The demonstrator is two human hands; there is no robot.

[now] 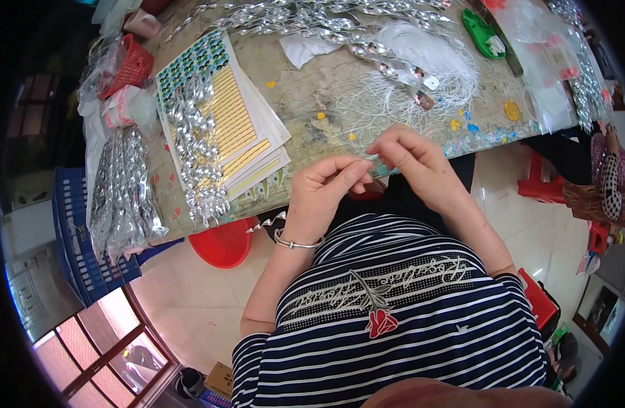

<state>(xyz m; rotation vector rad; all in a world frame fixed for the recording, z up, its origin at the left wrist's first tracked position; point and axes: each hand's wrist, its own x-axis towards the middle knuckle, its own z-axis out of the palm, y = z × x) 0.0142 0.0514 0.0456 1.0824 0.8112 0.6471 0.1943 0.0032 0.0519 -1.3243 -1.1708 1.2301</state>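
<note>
My left hand and my right hand meet fingertip to fingertip just over the near edge of the worn worktable. Both pinch something very thin between them, most likely a fine white thread, too small to make out. A silver spiral ornament hangs by my left wrist, beside a silver bangle. A loose bundle of white thread lies on the table beyond my right hand.
Sheets of gold and green stickers with silver spirals on them lie at the left. More spirals fill a bag over a blue crate. A red basket, a red basin and a green tool are nearby.
</note>
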